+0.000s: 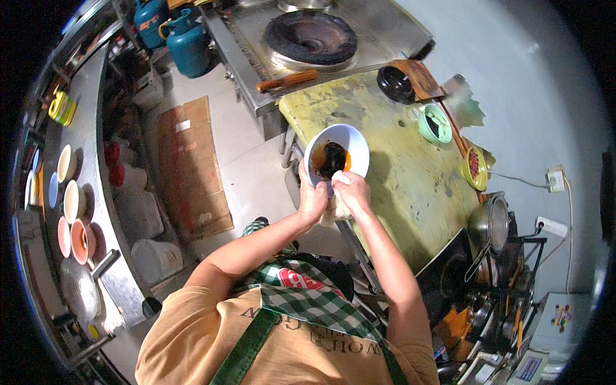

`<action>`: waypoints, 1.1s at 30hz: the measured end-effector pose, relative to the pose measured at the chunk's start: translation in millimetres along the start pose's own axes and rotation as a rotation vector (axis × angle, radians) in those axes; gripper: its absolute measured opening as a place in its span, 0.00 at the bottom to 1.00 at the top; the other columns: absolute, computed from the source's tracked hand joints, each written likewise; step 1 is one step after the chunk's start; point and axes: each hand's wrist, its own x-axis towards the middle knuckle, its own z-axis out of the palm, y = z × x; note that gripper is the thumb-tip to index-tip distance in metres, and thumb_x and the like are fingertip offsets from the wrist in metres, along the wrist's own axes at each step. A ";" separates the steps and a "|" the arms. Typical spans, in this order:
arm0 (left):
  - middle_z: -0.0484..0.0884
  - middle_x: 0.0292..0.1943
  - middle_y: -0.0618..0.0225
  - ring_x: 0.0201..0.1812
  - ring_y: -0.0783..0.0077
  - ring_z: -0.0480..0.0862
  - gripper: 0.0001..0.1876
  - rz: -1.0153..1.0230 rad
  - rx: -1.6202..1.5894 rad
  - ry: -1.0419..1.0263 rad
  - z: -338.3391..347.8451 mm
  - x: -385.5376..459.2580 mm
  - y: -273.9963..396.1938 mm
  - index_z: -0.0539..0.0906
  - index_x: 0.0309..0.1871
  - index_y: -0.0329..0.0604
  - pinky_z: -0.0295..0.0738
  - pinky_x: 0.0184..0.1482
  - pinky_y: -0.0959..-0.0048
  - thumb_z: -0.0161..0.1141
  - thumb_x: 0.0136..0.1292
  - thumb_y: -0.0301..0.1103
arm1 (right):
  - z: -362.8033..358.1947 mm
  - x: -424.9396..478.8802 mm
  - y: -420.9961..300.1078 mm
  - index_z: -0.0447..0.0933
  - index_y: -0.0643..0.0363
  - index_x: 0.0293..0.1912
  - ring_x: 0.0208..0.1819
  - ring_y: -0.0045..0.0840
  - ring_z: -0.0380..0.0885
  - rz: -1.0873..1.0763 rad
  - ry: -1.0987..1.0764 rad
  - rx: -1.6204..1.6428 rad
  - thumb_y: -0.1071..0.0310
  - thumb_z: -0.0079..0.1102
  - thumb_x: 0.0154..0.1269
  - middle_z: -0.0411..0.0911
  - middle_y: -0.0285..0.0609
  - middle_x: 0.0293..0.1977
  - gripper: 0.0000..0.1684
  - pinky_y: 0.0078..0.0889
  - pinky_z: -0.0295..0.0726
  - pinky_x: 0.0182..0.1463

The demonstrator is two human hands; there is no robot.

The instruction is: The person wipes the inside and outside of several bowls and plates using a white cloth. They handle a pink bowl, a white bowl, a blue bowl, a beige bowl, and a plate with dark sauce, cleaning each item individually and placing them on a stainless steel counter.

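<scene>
My left hand (313,197) grips the lower left rim of a white bowl (356,140), thumb on the near side. Inside the bowl lies a dark, glossy sauce (332,158) with an orange-yellow patch beside it. A pale cloth (335,211) is bunched in my right hand (354,193), which presses at the bowl's near rim. Part of the cloth hangs below the bowl. The bowl is held tilted over the left edge of a worn yellow-green table (409,178).
A black bowl (395,84), a green bowl (434,123) and a yellow bowl (474,169) of reddish food line the table's wall side. A stove with a wok burner (310,37) stands beyond. Several bowls sit on the steel counter (113,269) at left. Cardboard (192,168) covers the floor.
</scene>
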 end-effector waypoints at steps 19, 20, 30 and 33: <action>0.73 0.38 0.40 0.32 0.46 0.80 0.24 -0.868 -0.193 -0.316 -193.4 54.7 69.5 0.58 0.51 0.17 0.83 0.30 0.64 0.40 0.46 0.16 | 62.8 54.8 -114.1 0.69 0.56 0.45 0.40 0.32 0.74 -0.713 0.119 -0.044 0.69 0.45 0.61 0.72 0.51 0.39 0.12 0.30 0.73 0.41; 0.72 0.38 0.38 0.33 0.44 0.80 0.24 -0.930 -0.268 -0.333 -209.9 64.3 80.0 0.58 0.51 0.16 0.83 0.30 0.66 0.40 0.47 0.17 | 69.4 65.1 -117.8 0.68 0.57 0.47 0.40 0.31 0.74 -0.619 0.146 0.140 0.68 0.43 0.63 0.73 0.49 0.39 0.13 0.28 0.72 0.43; 0.75 0.34 0.38 0.32 0.47 0.81 0.18 -0.705 -0.257 -0.122 -390.7 194.7 201.6 0.60 0.44 0.12 0.82 0.31 0.75 0.34 0.51 0.20 | 178.3 28.9 -246.0 0.53 0.67 0.59 0.56 0.27 0.60 -0.294 -0.085 0.941 0.58 0.45 0.65 0.60 0.48 0.55 0.30 0.28 0.57 0.59; 0.76 0.32 0.41 0.30 0.52 0.81 0.17 -0.628 -0.234 -0.018 -428.7 212.2 241.0 0.63 0.44 0.14 0.82 0.30 0.77 0.34 0.54 0.22 | 216.3 -14.0 -300.6 0.48 0.66 0.60 0.58 0.27 0.56 -0.407 -0.348 1.104 0.61 0.42 0.66 0.56 0.48 0.58 0.29 0.28 0.52 0.62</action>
